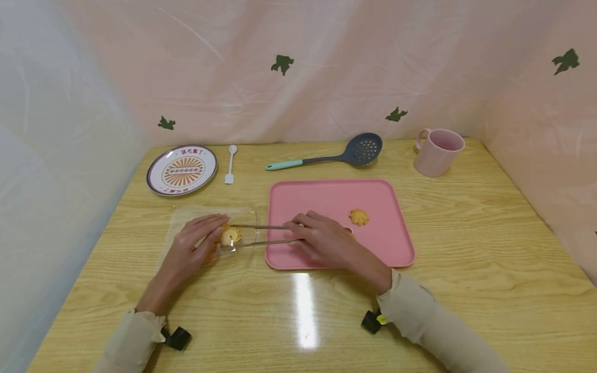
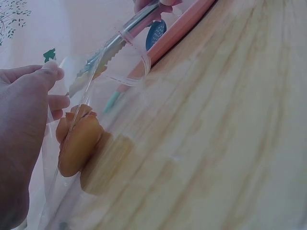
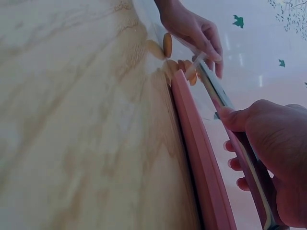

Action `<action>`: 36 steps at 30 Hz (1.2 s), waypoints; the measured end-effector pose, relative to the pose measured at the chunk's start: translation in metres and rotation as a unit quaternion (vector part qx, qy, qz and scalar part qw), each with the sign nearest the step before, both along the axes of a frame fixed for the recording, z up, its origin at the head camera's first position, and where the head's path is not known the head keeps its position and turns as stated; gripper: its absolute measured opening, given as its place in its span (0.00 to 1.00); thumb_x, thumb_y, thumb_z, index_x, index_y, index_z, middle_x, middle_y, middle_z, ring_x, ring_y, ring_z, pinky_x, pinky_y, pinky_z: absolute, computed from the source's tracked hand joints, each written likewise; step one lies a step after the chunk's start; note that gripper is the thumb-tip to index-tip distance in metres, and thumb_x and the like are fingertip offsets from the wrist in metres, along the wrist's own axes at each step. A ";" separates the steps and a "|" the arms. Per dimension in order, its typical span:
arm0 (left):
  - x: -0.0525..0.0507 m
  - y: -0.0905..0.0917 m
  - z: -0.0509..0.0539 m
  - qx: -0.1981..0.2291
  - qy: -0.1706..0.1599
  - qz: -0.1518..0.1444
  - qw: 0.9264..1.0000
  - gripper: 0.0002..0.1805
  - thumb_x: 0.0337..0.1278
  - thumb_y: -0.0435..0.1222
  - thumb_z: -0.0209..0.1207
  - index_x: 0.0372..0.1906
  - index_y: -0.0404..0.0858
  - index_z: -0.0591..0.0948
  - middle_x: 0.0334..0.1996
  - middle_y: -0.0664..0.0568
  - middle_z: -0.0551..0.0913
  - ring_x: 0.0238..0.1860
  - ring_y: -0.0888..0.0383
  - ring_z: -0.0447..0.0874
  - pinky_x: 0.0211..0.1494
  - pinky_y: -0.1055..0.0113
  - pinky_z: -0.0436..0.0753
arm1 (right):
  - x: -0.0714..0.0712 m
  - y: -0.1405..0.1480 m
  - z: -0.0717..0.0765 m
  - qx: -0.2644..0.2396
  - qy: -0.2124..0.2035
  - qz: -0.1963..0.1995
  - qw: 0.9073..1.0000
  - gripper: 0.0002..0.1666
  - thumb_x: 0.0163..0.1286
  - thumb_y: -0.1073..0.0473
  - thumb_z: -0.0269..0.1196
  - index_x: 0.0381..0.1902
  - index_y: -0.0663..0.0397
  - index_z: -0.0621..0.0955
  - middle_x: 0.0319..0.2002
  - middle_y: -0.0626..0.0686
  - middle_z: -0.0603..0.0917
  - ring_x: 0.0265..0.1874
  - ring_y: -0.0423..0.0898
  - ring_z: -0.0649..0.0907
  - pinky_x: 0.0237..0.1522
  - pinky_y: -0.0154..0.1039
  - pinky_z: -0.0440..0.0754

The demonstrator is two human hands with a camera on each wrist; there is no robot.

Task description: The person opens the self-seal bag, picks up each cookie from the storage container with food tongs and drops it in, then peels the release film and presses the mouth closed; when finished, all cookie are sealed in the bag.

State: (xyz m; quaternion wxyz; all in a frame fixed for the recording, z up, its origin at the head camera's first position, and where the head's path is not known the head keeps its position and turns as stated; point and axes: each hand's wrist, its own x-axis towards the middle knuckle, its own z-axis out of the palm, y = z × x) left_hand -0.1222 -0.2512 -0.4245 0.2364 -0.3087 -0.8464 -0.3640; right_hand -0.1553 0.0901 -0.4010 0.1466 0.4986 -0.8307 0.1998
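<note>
My left hand (image 1: 193, 243) pinches the edge of a clear plastic bag (image 1: 242, 211) lying at the left of the table. Several golden cookies (image 2: 80, 146) show inside it in the left wrist view. My right hand (image 1: 322, 238) grips metal tongs (image 1: 270, 227) over the pink tray (image 1: 336, 191). Their two arms stand apart and point left, with the serrated tips inside the bag's mouth beside a round cookie (image 1: 230, 236). Whether the tips touch that cookie I cannot tell. One flower-shaped cookie (image 1: 359, 217) lies on the tray, right of my right hand.
Along the back stand a patterned plate (image 1: 205, 165), a small white spoon (image 1: 230, 165), a slotted skimmer (image 1: 361, 150) with a mint handle, and a pink mug (image 1: 431, 158). A pale curtain (image 1: 326, 93) hangs behind the wooden table (image 1: 466, 233).
</note>
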 end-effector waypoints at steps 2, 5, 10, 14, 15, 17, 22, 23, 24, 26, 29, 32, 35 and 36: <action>0.000 0.000 0.000 0.002 0.001 -0.001 1.000 0.21 0.63 0.20 0.63 0.60 0.33 0.85 0.57 0.42 0.86 0.61 0.44 0.80 0.72 0.70 0.66 | 0.000 -0.003 -0.001 0.001 0.004 0.001 1.000 0.19 0.72 0.60 0.69 0.60 0.54 0.84 0.49 0.49 0.84 0.43 0.48 0.81 0.43 0.41 0.81; -0.001 -0.001 -0.001 0.001 0.001 -0.001 1.000 0.18 0.68 0.24 0.62 0.60 0.34 0.85 0.56 0.42 0.86 0.61 0.46 0.81 0.71 0.70 0.66 | 0.000 -0.007 -0.002 0.004 0.010 0.003 1.000 0.20 0.72 0.63 0.68 0.61 0.54 0.84 0.49 0.49 0.84 0.44 0.48 0.81 0.44 0.41 0.82; -0.002 -0.001 -0.002 -0.001 0.007 -0.002 1.000 0.16 0.71 0.27 0.61 0.60 0.33 0.85 0.56 0.42 0.86 0.61 0.46 0.81 0.72 0.70 0.66 | -0.001 -0.014 -0.003 0.016 0.020 0.010 1.000 0.22 0.71 0.67 0.66 0.62 0.54 0.83 0.50 0.50 0.84 0.45 0.48 0.81 0.46 0.40 0.81; -0.002 -0.002 -0.003 -0.004 0.008 -0.003 1.000 0.15 0.74 0.30 0.60 0.59 0.33 0.85 0.56 0.42 0.86 0.61 0.46 0.81 0.72 0.70 0.66 | -0.002 -0.019 -0.003 0.021 0.023 0.016 0.999 0.22 0.71 0.68 0.65 0.62 0.53 0.84 0.50 0.50 0.84 0.45 0.47 0.81 0.47 0.40 0.80; -0.002 -0.002 -0.003 -0.006 0.007 -0.002 1.000 0.15 0.74 0.31 0.59 0.60 0.33 0.85 0.56 0.42 0.86 0.61 0.47 0.81 0.72 0.70 0.66 | -0.002 -0.020 -0.003 0.022 0.023 0.018 0.999 0.22 0.71 0.68 0.65 0.62 0.53 0.84 0.50 0.50 0.84 0.46 0.47 0.81 0.48 0.40 0.80; -0.002 -0.002 -0.003 -0.013 0.005 0.002 1.000 0.15 0.76 0.33 0.58 0.60 0.33 0.85 0.56 0.42 0.86 0.62 0.46 0.81 0.72 0.71 0.65 | -0.002 -0.023 -0.002 0.026 0.025 0.023 0.999 0.23 0.70 0.67 0.66 0.62 0.53 0.84 0.50 0.50 0.84 0.46 0.47 0.81 0.48 0.39 0.80; -0.001 -0.002 -0.003 -0.018 0.008 0.004 1.000 0.15 0.74 0.31 0.59 0.59 0.33 0.85 0.56 0.41 0.86 0.60 0.43 0.81 0.72 0.71 0.65 | 0.000 -0.029 0.000 0.044 0.034 0.021 0.998 0.25 0.63 0.66 0.70 0.60 0.54 0.84 0.51 0.51 0.84 0.44 0.48 0.81 0.47 0.39 0.80; -0.001 -0.002 -0.003 -0.017 0.009 0.004 1.000 0.15 0.74 0.30 0.59 0.59 0.33 0.85 0.56 0.41 0.86 0.60 0.43 0.81 0.72 0.71 0.65 | 0.000 -0.030 0.000 0.050 0.038 0.019 0.998 0.26 0.63 0.65 0.70 0.60 0.55 0.84 0.51 0.51 0.84 0.44 0.48 0.80 0.47 0.40 0.80; -0.001 -0.002 -0.003 -0.016 0.008 0.004 1.000 0.15 0.74 0.30 0.60 0.59 0.33 0.85 0.56 0.41 0.86 0.60 0.43 0.81 0.72 0.71 0.65 | 0.001 -0.031 0.000 0.053 0.040 0.017 0.998 0.26 0.63 0.65 0.70 0.61 0.55 0.84 0.51 0.52 0.84 0.44 0.49 0.80 0.47 0.40 0.80; -0.001 -0.002 -0.004 -0.016 0.010 0.005 1.000 0.15 0.73 0.30 0.60 0.59 0.33 0.85 0.56 0.41 0.86 0.60 0.43 0.81 0.71 0.71 0.66 | 0.001 -0.031 0.001 0.058 0.045 0.014 0.997 0.26 0.64 0.65 0.70 0.61 0.56 0.84 0.51 0.52 0.84 0.44 0.49 0.81 0.47 0.40 0.80; -0.001 -0.001 -0.004 -0.015 0.005 0.008 1.000 0.15 0.73 0.29 0.60 0.60 0.33 0.85 0.56 0.42 0.86 0.60 0.44 0.81 0.71 0.71 0.65 | 0.001 -0.029 0.001 0.057 0.040 0.011 0.998 0.25 0.67 0.65 0.69 0.62 0.56 0.83 0.50 0.52 0.84 0.45 0.49 0.81 0.48 0.40 0.80; -0.001 -0.001 -0.003 -0.013 0.004 0.007 1.000 0.15 0.72 0.28 0.60 0.60 0.33 0.85 0.56 0.41 0.86 0.61 0.45 0.81 0.72 0.71 0.66 | 0.001 -0.025 0.002 0.049 0.027 0.007 0.998 0.24 0.70 0.65 0.67 0.63 0.54 0.83 0.50 0.52 0.84 0.46 0.49 0.81 0.48 0.39 0.80; -0.001 -0.001 -0.002 -0.011 0.005 0.006 1.000 0.16 0.70 0.26 0.61 0.59 0.33 0.85 0.56 0.41 0.86 0.61 0.45 0.81 0.71 0.71 0.66 | 0.000 -0.020 0.002 0.043 0.023 0.003 0.999 0.24 0.71 0.65 0.67 0.64 0.54 0.82 0.51 0.51 0.83 0.47 0.49 0.80 0.48 0.40 0.80; -0.001 -0.001 -0.002 -0.011 0.006 0.005 1.000 0.16 0.70 0.26 0.61 0.59 0.33 0.85 0.56 0.41 0.86 0.60 0.44 0.81 0.71 0.71 0.66 | 0.000 -0.018 0.002 0.042 0.024 0.002 0.999 0.25 0.70 0.65 0.68 0.65 0.54 0.82 0.51 0.51 0.83 0.46 0.49 0.80 0.48 0.40 0.80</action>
